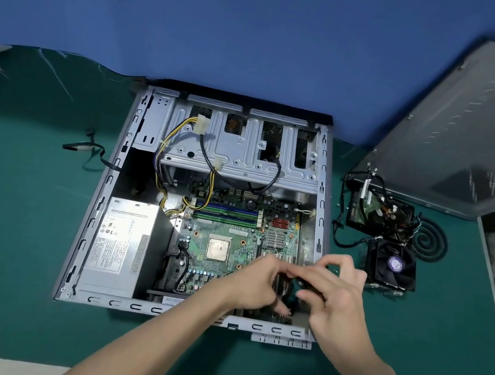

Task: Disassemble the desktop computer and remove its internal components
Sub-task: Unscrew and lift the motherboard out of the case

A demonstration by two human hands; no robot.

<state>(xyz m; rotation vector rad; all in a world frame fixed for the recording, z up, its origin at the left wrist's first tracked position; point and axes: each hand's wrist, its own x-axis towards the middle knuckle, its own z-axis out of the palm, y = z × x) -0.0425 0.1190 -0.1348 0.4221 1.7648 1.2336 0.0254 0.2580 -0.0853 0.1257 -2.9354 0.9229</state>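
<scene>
The open desktop case [99,205] lies flat on the green mat. Inside are the green motherboard [225,232] with its bare CPU [218,248], two RAM sticks [226,210], the grey power supply [118,244] at the left and the metal drive cage [242,150] at the back. Over the case's near right corner, my left hand [253,283] and my right hand [333,293] both grip a dark expansion card [288,289]. Their fingers curl round its top edge, and most of the card is hidden by them.
Right of the case lie a removed hard drive [380,209] with loose cables, a black cooler fan [393,264] and a black coiled cable [430,241]. The grey side panel [479,128] leans at the far right. A loose black cable [92,148] lies left of the case.
</scene>
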